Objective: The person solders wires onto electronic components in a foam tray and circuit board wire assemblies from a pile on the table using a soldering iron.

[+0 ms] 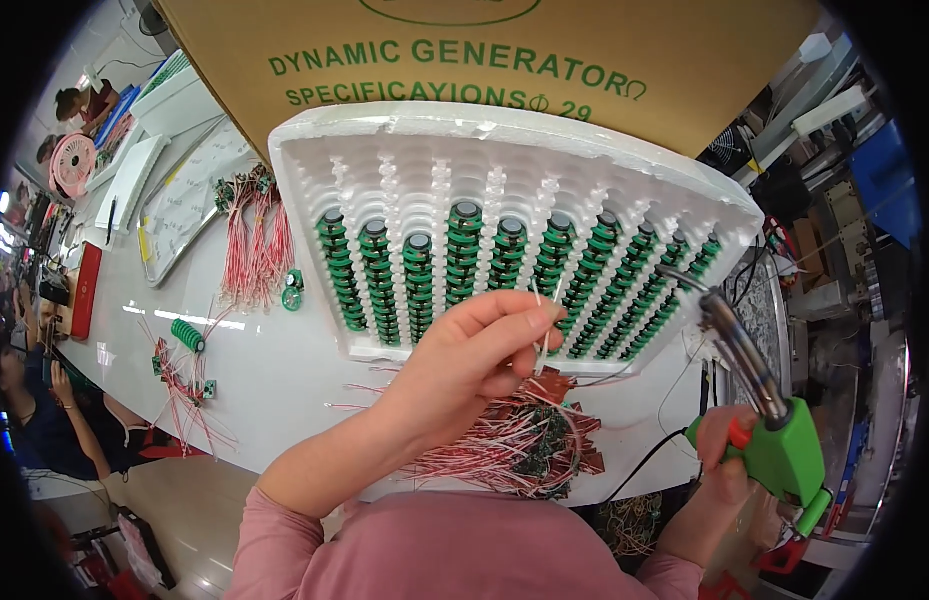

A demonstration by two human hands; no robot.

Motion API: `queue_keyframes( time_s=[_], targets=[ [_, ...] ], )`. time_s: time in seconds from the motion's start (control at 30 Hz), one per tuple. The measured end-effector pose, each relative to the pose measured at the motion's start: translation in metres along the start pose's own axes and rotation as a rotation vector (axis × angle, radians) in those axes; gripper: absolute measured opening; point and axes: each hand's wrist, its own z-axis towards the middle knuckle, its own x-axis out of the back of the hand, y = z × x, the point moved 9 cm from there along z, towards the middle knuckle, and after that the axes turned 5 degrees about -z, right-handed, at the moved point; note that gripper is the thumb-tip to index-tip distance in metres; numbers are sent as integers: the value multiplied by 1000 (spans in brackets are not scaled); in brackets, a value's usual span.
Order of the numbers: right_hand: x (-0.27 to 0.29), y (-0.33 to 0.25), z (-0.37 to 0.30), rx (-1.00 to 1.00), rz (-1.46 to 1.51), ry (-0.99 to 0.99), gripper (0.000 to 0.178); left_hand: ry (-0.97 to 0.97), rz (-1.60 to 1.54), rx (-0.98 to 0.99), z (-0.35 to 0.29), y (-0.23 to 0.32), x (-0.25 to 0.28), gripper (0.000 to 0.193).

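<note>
The bare left forearm [354, 450] is extended from a pink fabric sleeve [274, 545] at near left; the bare left hand [486, 342] is raised at the centre, thumb and forefinger pinched. The bare right hand [725, 455] is curled in a grip at near right.

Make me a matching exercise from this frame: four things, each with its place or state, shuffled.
Things
1. green soldering gun
2. thin white strands
3. large white foam tray
4. cardboard box

Places or states
A. brown, standing behind the tray
B. gripped in the right hand
C. holding rows of green-and-black stacks
D. pinched in the left hand

Pairs: 1-B, 2-D, 3-C, 4-A
</note>
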Motion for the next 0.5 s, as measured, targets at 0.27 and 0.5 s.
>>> queue_keyframes(
  time_s=[0.27, 0.5],
  targets=[
    [9, 21, 4, -181, -117, 117, 45, -228, 1566, -1059, -17, 48, -66, 14],
    [19, 24, -5, -192, -120, 236, 41, -192, 1978, -1021, -8, 43, -57, 18]
  ],
)
